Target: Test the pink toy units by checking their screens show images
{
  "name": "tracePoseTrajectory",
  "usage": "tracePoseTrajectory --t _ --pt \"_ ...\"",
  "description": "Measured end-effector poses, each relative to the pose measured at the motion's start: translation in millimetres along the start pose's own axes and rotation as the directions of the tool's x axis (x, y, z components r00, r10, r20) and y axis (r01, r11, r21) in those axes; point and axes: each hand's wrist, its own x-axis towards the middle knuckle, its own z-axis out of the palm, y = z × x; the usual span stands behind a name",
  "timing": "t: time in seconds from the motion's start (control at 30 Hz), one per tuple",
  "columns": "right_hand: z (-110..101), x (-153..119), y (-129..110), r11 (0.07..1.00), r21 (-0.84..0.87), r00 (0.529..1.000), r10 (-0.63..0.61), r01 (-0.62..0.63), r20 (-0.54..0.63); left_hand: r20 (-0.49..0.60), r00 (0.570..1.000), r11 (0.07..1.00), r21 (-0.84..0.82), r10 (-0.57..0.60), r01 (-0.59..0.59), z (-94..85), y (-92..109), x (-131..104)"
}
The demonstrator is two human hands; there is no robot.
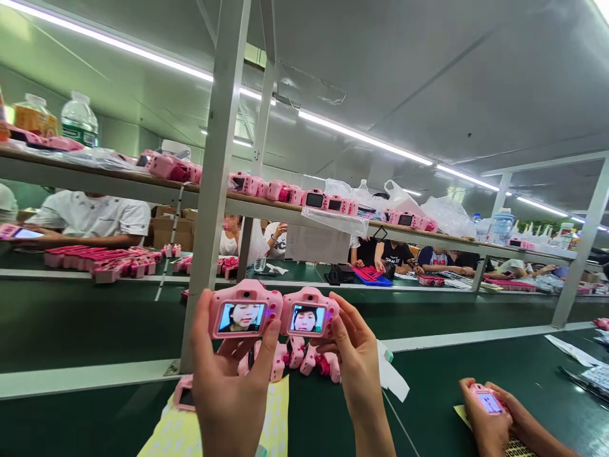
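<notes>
The counter (pixel 428 374) is dark green, with pale metal rails running across it and upright posts (pixel 214 158) rising from it to carry a long shelf (pixel 280 204). The room has a grey ceiling (pixel 419 76) with bright strip lights (pixel 361 136). Along the shelf sit more pink cameras, clear plastic bags (pixel 445 216) and bottles (pixel 79 120). Beyond it, people sit at a further stretch of counter; one in a white shirt (pixel 92 216) is at the left, close to a long heap of pink pieces (pixel 107 260), with cardboard boxes (pixel 172 230) behind. A blue tray (pixel 372 275) holds red pieces.

The left hand (pixel 233 387) holds one pink camera (pixel 245 311), its fingers closed around the left side and underneath, the thumb at the lower right corner. The right hand (pixel 354 355) grips a second pink camera (pixel 309 313) by its right side, between thumb and fingers. The two cameras are side by side, raised above the counter, screens lit and each showing a face.

Below and behind the hands, a cluster of pink cameras (pixel 309 362) lies on the counter, partly hidden by them. A yellow sheet (pixel 278 412) lies under the left hand, and a white paper (pixel 392 374) is just beside the right wrist. A post stands directly behind the left hand. At the lower right, another person's hands (pixel 490 419) hold a lit pink camera.
</notes>
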Motion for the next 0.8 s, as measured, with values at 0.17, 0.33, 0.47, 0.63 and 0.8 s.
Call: tracePoseTrajectory --t 0.17,0.33,0.47,0.63,0.8 --pt "6.0 -7.1 -11.4 1.0 0.012 0.999 0.011 -0.011 -0.033 -0.032 0.999 1.0 -0.023 -0.01 0.009 -2.0 11.0 -6.3" --pt "8.6 -9.6 -14.7 1.0 0.016 0.999 0.019 -0.018 -0.046 -0.05 0.998 0.999 -0.023 -0.034 0.033 -4.3 17.8 -8.3" --pt "4.8 -8.1 -10.0 1.0 -0.021 1.0 0.0 0.0 -0.028 -0.043 0.998 0.999 -0.022 -0.042 0.042 -4.6 19.4 -7.6" --pt "2.2 -7.9 -7.2 0.999 -0.051 0.999 -0.013 0.011 -0.035 -0.075 0.997 1.0 0.004 -0.024 0.024 -6.7 17.2 -6.5" --pt "5.3 -9.4 -11.5 0.999 -0.038 1.0 0.003 -0.004 -0.026 -0.087 0.995 0.998 0.043 -0.046 0.05 -8.2 17.7 -7.8"
